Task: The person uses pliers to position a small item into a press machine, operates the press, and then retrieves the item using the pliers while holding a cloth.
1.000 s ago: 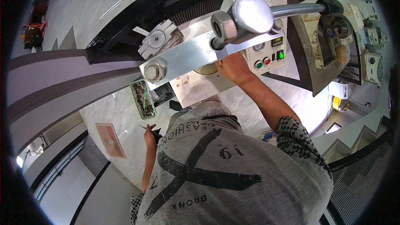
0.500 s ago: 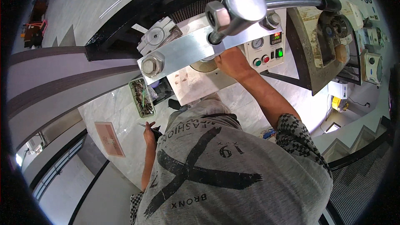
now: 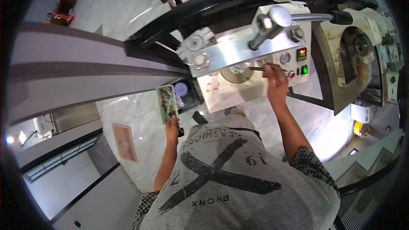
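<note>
My right hand (image 3: pixel 277 79) pinches a thin dark rod-like tool (image 3: pixel 256 68) beside the round metal opening (image 3: pixel 235 76) in the top of a white bench machine (image 3: pixel 221 96). The tool's tip points left, just below a thick metal crossbar (image 3: pixel 238 52) held by large bolts. Down at the left, my left hand (image 3: pixel 172 130) is at the near end of a pale-rimmed tray (image 3: pixel 159 104) of small dark metal pieces. Its fingers are curled, and what they hold is not clear. A small black object (image 3: pixel 181 132) shows beside that hand.
A screw with a long lever handle (image 3: pixel 315 17) rises over the crossbar. Lit displays and buttons sit on the control panel (image 3: pixel 294 61). A second, stained machine (image 3: pixel 336 51) stands right. A dark box (image 3: pixel 191 96) with a purple round item adjoins the tray; a pink panel (image 3: pixel 125 143) lies left.
My right hand has come out from under the crossbar, moving right and nearer, and the dark tool now shows. My left hand has moved up to the tray. The whole view has shifted.
</note>
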Demonstrator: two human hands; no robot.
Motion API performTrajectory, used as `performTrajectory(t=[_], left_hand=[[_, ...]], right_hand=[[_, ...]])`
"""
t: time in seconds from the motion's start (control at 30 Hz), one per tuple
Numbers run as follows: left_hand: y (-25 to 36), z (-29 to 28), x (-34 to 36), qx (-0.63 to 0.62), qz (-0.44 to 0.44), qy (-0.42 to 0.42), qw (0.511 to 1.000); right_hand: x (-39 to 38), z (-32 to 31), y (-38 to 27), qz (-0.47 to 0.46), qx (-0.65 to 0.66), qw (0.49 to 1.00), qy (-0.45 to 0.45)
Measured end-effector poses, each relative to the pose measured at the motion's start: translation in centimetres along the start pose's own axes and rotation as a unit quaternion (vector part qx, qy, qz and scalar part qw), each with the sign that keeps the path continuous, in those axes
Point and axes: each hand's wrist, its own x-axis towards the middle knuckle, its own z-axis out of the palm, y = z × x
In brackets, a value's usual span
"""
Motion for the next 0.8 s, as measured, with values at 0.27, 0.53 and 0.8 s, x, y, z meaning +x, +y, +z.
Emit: performTrajectory(t=[0.27, 0.53, 0.8], left_hand=[[12.7, 2.4, -5.8, 0.037, 0.150, -0.281, 0.947], [16.2, 2.1, -8.2, 0.160, 0.251, -0.351, 0.888], [15.1, 4.4, -10.2, 0.256, 0.305, -0.513, 0.761]], right_hand=[[-9.8, 4.6, -1.6, 0.277, 0.481, 0.832, 0.016], [-17.5, 4.8, -4.2, 0.354, 0.603, 0.714, 0.041], [-22.9, 5.6, -2.6, 0.307, 0.570, 0.759, -0.074]])
